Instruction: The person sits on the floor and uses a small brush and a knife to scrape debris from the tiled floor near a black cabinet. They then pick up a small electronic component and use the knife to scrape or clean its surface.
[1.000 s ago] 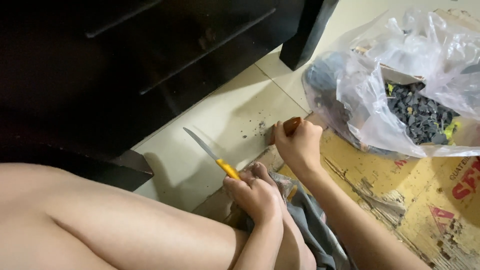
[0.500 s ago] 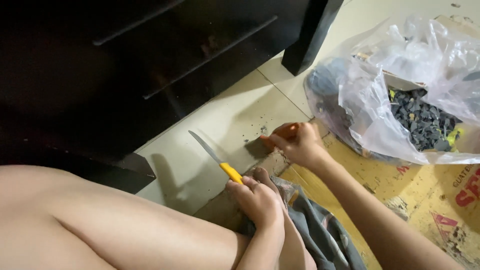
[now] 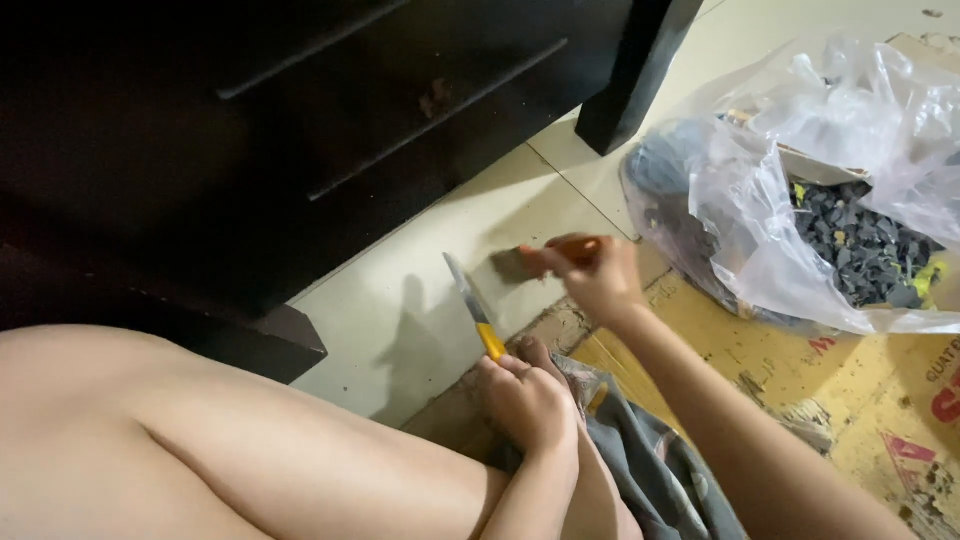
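My left hand (image 3: 528, 398) is closed around the yellow handle of a knife (image 3: 473, 305), its blade pointing up and away over the tiled floor. Just beyond the blade tip, my right hand (image 3: 592, 272) pinches a small orange-brown piece (image 3: 577, 246) between its fingers; the hand is blurred. Both hands hover above the edge of a worn sheet of cardboard (image 3: 830, 395). A grey cloth (image 3: 650, 465) lies under my left wrist, across my leg.
A clear plastic bag (image 3: 800, 200) at the right holds a box of dark small chunks (image 3: 860, 250). Dark wooden furniture (image 3: 300, 140) with a leg (image 3: 625, 85) fills the upper left. My bare leg (image 3: 220, 450) spans the bottom left. Pale floor tiles (image 3: 400, 310) lie between.
My right hand has moved left with the orange-brown piece, from the bag side toward the knife blade. The left hand and knife stay almost in place, while the view has shifted slightly.
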